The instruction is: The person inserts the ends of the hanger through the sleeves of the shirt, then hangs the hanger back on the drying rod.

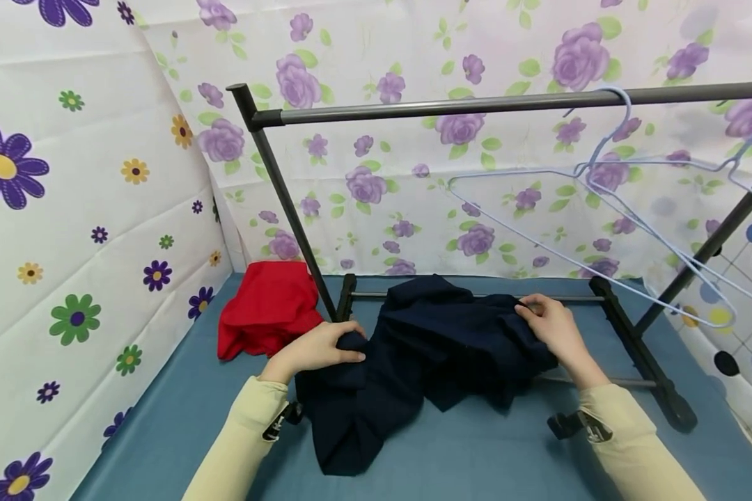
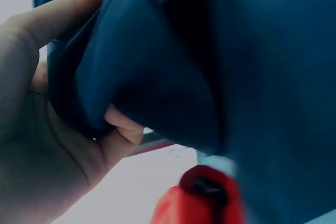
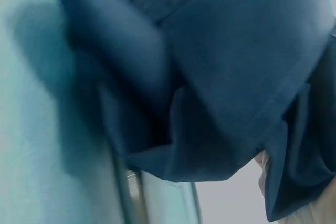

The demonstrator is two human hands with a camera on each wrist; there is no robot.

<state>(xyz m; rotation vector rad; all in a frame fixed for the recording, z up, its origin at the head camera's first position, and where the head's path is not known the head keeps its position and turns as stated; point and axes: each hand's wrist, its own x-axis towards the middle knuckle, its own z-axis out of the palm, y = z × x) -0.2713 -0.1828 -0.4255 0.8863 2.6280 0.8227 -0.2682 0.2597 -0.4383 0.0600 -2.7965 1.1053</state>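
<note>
A dark navy cloth (image 1: 413, 355) hangs bunched between both hands above the blue surface. My left hand (image 1: 319, 350) grips its left part, thumb and fingers around a fold; in the left wrist view the left hand (image 2: 68, 114) has the cloth (image 2: 157, 66) between thumb and curled fingers. The right hand (image 1: 554, 330) pinches the cloth's upper right edge between thumb and fingers. In the right wrist view the cloth (image 3: 220, 77) fills most of the picture and hides the right hand's fingers.
A red cloth (image 1: 269, 306) lies at the back left. Behind the navy cloth stands a dark metal rack (image 1: 413, 109), with light blue hangers (image 1: 601, 167) on its top bar at the right. Flowered sheets (image 1: 363, 56) enclose the blue surface (image 1: 464, 459).
</note>
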